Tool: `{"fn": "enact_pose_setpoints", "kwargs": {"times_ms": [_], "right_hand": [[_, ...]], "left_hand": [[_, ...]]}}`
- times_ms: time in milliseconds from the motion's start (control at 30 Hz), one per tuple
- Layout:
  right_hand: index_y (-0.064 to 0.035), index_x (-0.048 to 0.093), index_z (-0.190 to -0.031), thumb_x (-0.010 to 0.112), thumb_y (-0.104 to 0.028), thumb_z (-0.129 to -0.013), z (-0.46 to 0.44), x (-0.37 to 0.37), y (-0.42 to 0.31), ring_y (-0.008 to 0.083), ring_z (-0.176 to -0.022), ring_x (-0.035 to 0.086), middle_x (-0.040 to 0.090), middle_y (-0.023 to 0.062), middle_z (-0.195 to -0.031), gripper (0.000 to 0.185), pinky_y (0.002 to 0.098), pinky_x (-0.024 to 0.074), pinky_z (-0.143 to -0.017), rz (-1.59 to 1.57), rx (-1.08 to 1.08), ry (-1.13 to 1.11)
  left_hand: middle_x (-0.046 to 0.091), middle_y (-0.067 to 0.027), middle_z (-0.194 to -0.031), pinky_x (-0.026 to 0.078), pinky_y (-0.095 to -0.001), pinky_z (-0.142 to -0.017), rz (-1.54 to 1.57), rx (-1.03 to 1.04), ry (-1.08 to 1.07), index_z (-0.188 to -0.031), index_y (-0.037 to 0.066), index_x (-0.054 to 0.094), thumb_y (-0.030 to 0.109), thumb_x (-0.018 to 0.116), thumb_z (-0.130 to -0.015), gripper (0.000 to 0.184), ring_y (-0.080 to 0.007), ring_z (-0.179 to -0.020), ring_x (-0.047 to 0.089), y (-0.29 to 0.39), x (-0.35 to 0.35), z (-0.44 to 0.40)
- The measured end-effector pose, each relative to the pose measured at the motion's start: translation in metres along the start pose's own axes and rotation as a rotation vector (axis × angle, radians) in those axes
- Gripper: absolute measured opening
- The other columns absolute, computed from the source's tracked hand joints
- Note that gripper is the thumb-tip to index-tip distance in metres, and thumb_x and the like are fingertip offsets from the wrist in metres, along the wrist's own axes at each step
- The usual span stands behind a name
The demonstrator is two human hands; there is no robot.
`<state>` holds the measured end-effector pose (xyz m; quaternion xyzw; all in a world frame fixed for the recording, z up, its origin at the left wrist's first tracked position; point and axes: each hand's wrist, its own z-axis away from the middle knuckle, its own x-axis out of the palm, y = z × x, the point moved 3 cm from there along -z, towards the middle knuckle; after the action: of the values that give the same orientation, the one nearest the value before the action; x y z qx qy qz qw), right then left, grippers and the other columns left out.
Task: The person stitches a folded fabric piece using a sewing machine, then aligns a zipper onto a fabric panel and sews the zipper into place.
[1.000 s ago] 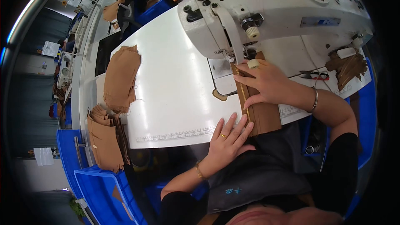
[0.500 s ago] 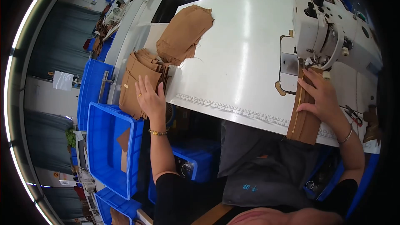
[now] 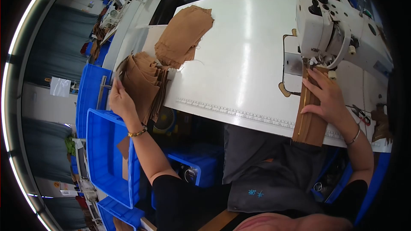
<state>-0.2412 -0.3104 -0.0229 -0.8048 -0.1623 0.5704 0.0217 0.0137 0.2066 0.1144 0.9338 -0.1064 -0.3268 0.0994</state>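
Observation:
My left hand [image 3: 123,102] is at the outer edge of a fanned stack of brown pieces [image 3: 143,81], its fingers closed on the edge of the top piece, which is lifted and curled. My right hand [image 3: 327,98] lies with its fingers spread on a brown strip-like workpiece [image 3: 311,125]. A yellowish line runs along that workpiece, and its far end is under the needle area of the white sewing machine [image 3: 317,30]. Beyond the fanned stack, a second pile of brown pieces [image 3: 184,36] lies flat on the white table [image 3: 239,72].
Blue bins [image 3: 105,158] stand at the left, below the table edge. Small scissors [image 3: 361,115] and dark brown scraps [image 3: 381,124] lie right of my right hand. A ruler strip [image 3: 235,113] runs along the table's near edge. Another blue bin [image 3: 192,167] is under the table.
My left hand has gone from the workpiece to the fanned stack and gripped its top piece. The view has swung left. My right hand remains on the workpiece.

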Motion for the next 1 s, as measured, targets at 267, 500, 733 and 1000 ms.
{"fn": "enact_pose_setpoints", "kwargs": {"times_ms": [267, 500, 733, 1000], "right_hand": [[-0.0040, 0.071, -0.128, 0.079, -0.063, -0.073, 0.000, -0.002, -0.002, 0.0363, -0.130, 0.058, 0.056, 0.0199, -0.147, 0.081, 0.0468, 0.0463, -0.102, 0.001, 0.037, -0.011], [-0.0069, 0.071, -0.129, 0.075, -0.065, -0.078, 0.002, 0.005, 0.001, 0.0333, -0.127, 0.058, 0.057, 0.0164, -0.146, 0.078, 0.0483, 0.0417, -0.111, 0.014, 0.035, 0.019], [-0.0080, 0.069, -0.128, 0.079, -0.045, -0.083, 0.002, 0.008, 0.001, 0.0350, -0.135, 0.054, 0.058, 0.0149, -0.144, 0.059, 0.0452, 0.0455, -0.106, 0.023, 0.005, 0.034], [-0.0070, 0.071, -0.124, 0.075, -0.052, -0.085, -0.002, 0.002, -0.001, 0.0298, -0.123, 0.059, 0.063, 0.0115, -0.125, 0.060, 0.0452, 0.0442, -0.107, 0.020, -0.024, 0.075]], "left_hand": [[0.073, -0.0140, -0.091, 0.049, -0.0278, -0.072, 0.590, 0.211, -0.447, -0.116, -0.010, 0.072, 0.017, 0.063, -0.102, 0.031, -0.0165, -0.079, 0.068, 0.133, -0.096, 0.069], [0.069, -0.0203, -0.132, 0.055, -0.0394, -0.095, 1.158, 0.970, -1.638, -0.131, 0.002, 0.070, 0.035, 0.068, -0.099, 0.046, -0.0381, -0.105, 0.071, 0.237, -0.042, 0.130], [0.072, -0.0154, -0.100, 0.056, -0.0366, -0.072, 0.466, 0.549, -0.863, -0.117, -0.003, 0.071, 0.020, 0.078, -0.093, 0.034, -0.0214, -0.076, 0.068, 0.269, 0.109, 0.132], [0.068, -0.0005, -0.095, 0.046, -0.0218, -0.062, 0.835, 0.232, -1.375, -0.100, 0.004, 0.071, 0.012, 0.083, -0.088, 0.019, -0.0063, -0.074, 0.060, 0.258, 0.141, 0.131]]}}
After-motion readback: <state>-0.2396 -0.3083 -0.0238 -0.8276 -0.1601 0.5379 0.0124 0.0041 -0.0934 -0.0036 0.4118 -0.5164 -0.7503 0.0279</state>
